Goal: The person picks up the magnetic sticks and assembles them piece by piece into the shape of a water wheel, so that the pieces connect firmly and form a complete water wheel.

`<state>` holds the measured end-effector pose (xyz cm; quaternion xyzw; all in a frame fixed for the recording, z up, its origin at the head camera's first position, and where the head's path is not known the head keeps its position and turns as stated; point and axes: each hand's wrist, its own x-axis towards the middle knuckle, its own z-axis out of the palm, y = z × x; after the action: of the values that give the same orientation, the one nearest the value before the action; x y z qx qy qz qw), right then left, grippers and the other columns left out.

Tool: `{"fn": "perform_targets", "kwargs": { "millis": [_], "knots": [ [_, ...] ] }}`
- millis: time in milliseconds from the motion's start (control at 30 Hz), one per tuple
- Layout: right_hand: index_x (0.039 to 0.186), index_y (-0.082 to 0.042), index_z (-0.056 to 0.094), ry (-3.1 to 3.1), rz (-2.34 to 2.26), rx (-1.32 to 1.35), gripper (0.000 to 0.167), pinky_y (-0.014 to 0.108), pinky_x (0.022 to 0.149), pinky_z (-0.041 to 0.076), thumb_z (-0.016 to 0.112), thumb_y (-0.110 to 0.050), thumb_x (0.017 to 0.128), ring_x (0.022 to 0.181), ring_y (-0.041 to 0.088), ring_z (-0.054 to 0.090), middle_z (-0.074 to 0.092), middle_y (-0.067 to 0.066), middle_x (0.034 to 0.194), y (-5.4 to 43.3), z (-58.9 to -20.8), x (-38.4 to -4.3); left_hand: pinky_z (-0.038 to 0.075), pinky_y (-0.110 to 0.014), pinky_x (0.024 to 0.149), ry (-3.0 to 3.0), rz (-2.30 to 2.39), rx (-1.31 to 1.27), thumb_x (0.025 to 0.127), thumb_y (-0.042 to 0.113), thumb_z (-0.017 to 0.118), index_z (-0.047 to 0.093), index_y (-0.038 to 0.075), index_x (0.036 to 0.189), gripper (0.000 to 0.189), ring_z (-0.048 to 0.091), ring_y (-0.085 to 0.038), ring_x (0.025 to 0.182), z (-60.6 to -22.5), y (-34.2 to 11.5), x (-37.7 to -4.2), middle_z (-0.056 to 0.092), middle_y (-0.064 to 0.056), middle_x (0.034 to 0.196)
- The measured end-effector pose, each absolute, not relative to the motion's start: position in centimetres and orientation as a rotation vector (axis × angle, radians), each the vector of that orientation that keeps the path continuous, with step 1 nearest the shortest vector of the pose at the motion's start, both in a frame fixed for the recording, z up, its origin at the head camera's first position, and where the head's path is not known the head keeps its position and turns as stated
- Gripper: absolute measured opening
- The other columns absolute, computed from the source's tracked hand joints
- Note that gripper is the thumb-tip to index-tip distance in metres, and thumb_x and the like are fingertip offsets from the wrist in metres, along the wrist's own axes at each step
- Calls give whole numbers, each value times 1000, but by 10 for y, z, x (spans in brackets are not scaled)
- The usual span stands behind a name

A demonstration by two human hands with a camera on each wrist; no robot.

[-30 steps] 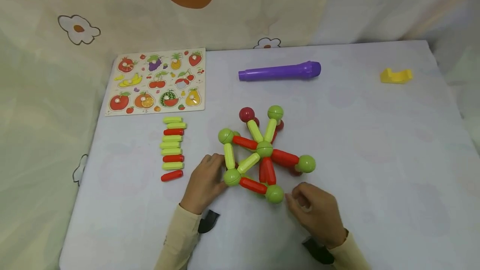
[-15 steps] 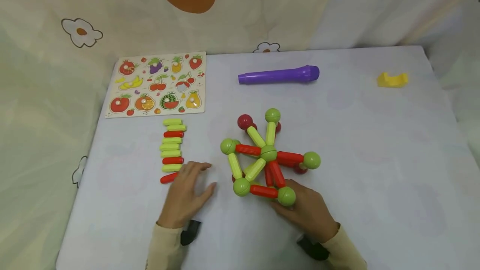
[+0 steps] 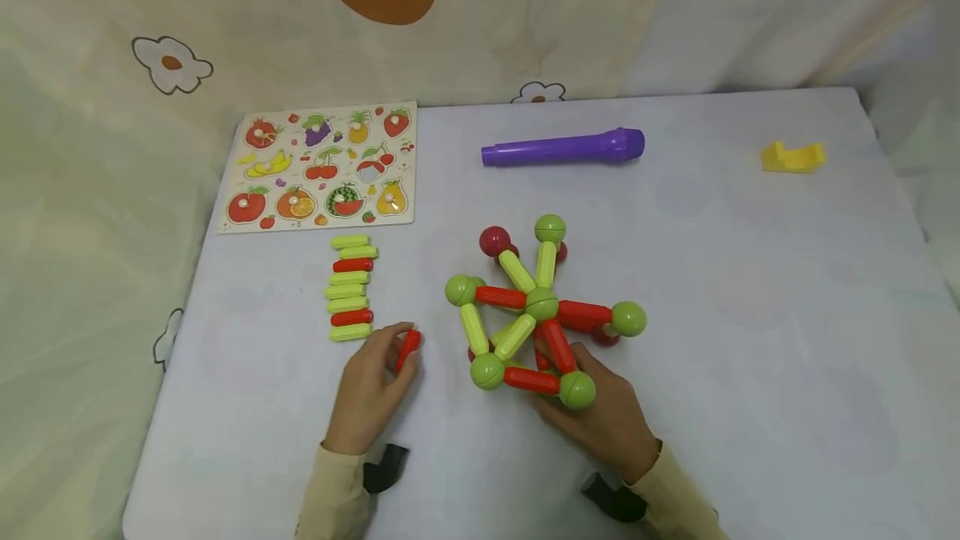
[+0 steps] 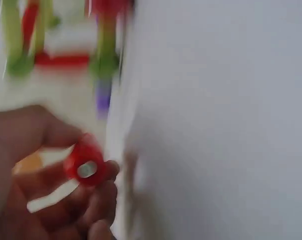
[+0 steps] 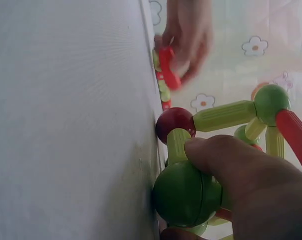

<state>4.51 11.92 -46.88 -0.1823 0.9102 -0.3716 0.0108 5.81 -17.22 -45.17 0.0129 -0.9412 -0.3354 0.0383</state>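
A toy structure of magnetic sticks and balls (image 3: 542, 305), in red, lime and green, stands at the middle of the table. My right hand (image 3: 611, 419) grips its near lower part. In the right wrist view the thumb presses a lime stick (image 5: 177, 145) between a green ball (image 5: 180, 195) and a dark red ball (image 5: 174, 124). To the left of the structure, my left hand (image 3: 366, 390) pinches a red magnetic stick (image 3: 407, 349) between thumb and fingers. The left wrist view shows that red stick (image 4: 87, 162) end-on, with a pale metallic tip.
Left of the structure lies a column of lime and red sticks (image 3: 348, 292). Behind it is a fruit peg puzzle board (image 3: 288, 148). A purple toy microphone (image 3: 562, 148) lies at the back, and a small yellow notched block (image 3: 792, 159) at the back right.
My left hand let go of the structure, reached to the stick column and took its nearest red stick, now lifted rightward. My right hand moved in and took hold of the structure, which shifted slightly.
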Motion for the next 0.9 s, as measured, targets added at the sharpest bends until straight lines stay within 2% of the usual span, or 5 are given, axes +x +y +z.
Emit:
{"fn": "perform_targets", "kwargs": {
  "millis": [233,467,700,800,900],
  "knots": [
    [104,-15,55,2802,-1176,-513,48,17,50,41,86,-27,69,58,0,43,49,-13,79,119,-468,46,46,-23,57,-2694,-1651,271,88,16,68,61,8,113,27,57,-14,64,-454,-129,18,67,-2,81],
    [105,-14,56,2791,-1191,-516,48,17,52,43,85,-23,69,60,0,45,50,-13,81,123,-469,47,43,-23,54,-2716,-1607,248,84,5,63,63,0,108,24,54,-12,59,-458,-118,8,69,-3,73],
    [109,-18,57,2759,-1217,-497,48,18,52,43,84,-18,70,62,0,46,49,-14,82,124,-469,48,38,-23,51,-2802,-1467,227,81,8,67,66,4,83,5,49,-11,56,-457,-114,8,61,-2,65],
    [115,-20,59,2753,-1219,-512,51,18,52,42,84,-18,70,61,-1,45,48,-15,83,124,-469,48,36,-23,48,-2804,-1382,238,80,16,74,63,6,72,17,46,-11,53,-457,-110,8,56,-1,60],
    [118,-20,59,2752,-1216,-521,55,18,54,43,84,-19,70,63,-1,45,48,-16,84,125,-470,48,37,-24,46,-2781,-1320,235,78,22,78,61,6,74,23,46,-10,51,-459,-105,9,55,0,59]
  ]
}}
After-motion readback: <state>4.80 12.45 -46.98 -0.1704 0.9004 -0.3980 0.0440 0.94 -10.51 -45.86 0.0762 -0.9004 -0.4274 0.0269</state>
